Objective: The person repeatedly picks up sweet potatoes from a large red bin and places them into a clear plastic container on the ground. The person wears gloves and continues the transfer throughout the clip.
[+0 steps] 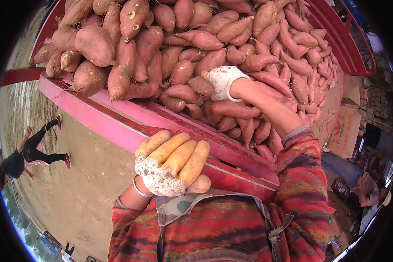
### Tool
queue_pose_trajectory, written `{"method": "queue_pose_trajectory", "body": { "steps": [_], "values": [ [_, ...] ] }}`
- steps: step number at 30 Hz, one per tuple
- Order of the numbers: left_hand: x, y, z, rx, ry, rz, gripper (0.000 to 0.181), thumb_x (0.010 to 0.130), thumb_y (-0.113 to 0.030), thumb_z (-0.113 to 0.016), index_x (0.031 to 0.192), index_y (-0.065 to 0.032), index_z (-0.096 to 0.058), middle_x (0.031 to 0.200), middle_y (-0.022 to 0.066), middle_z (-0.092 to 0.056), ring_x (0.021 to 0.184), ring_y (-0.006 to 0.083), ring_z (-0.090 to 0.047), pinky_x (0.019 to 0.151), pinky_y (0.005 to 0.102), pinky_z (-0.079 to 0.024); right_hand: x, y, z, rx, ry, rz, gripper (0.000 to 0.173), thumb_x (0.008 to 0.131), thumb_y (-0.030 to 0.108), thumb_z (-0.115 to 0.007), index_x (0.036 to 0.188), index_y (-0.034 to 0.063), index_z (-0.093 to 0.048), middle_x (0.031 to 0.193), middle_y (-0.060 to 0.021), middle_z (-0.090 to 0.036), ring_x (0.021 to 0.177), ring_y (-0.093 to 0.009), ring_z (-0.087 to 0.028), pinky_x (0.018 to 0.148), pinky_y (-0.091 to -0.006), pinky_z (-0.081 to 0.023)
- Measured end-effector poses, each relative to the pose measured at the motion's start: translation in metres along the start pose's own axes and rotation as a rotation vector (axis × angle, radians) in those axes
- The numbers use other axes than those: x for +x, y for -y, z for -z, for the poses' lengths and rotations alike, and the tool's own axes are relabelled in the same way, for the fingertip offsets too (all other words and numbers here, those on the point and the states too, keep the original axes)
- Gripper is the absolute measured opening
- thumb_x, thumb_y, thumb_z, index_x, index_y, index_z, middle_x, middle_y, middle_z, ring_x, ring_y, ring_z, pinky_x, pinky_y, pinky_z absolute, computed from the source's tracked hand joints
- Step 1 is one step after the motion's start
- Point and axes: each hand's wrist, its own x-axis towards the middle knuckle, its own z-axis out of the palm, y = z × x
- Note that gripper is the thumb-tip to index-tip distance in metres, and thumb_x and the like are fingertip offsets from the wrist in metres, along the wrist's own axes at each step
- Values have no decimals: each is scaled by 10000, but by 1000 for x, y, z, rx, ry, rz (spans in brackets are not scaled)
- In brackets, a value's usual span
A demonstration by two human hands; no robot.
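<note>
Both my hands wear white knit gloves with yellow-coated fingers, soiled with dirt. My left hand (172,163) is in front of my body, near the red metal side rail (118,126). Its back faces up with the fingers side by side. The palm side is hidden, and no object shows in it. My right hand (222,83) reaches onto a heap of reddish sweet potatoes (213,39). It is against one sweet potato (199,85) at its left. Most of its fingers are hidden, so a grip cannot be made out.
The heap fills a red truck bed, with another red side panel (330,29) at the far right. Cardboard boxes (344,131) stand to the right, near a seated person (363,186). At left, another person (36,147) walks over the dirt ground (95,183).
</note>
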Motion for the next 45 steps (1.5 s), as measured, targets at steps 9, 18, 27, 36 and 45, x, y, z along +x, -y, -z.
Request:
{"method": "queue_pose_trajectory", "body": {
  "steps": [9,18,27,36,45],
  "values": [
    [3,0,-4,-2,-28,-111,437,955,-407,-407,1028,-100,-708,933,33,-665,923,192,-640,930,416,-434,-171,-67,-39,1799,-307,67,540,885,128,-728,1374,23,-522,1265,-112,-621,1126,-197,-620,920,-299,-546],
    [14,-11,-5,7,-48,-56,346,936,-233,-446,1068,-64,-718,961,90,-685,937,261,-654,967,465,-453,-215,-32,-21,2070,-345,103,539,985,193,-618,1457,53,-397,1184,-172,-660,879,-206,-720,597,-256,-622],
    [11,-10,-3,27,-43,-131,160,894,-26,-641,1039,-40,-707,990,117,-710,928,285,-660,914,427,-492,-475,62,-85,1642,-1262,97,881,757,529,-709,1360,-57,-445,1201,-217,-593,981,-297,-665,757,-359,-601],
    [41,-137,-20,-181,473,-317,593,852,-218,-709,1370,16,-538,1282,226,-599,1177,387,-565,1039,456,-423,-609,218,-410,1803,-2147,-762,765,783,450,-815,1257,-82,-537,1105,-175,-654,857,-255,-683,740,-354,-588],
    [47,-152,-38,-130,535,-293,611,836,-287,-781,1333,1,-573,1191,172,-635,1067,297,-598,992,404,-450,-635,277,-732,1593,-638,-2161,1088,644,646,-786,1447,-8,-455,1373,-267,-564,1277,-385,-558,1040,-420,-465]
  ]
}}
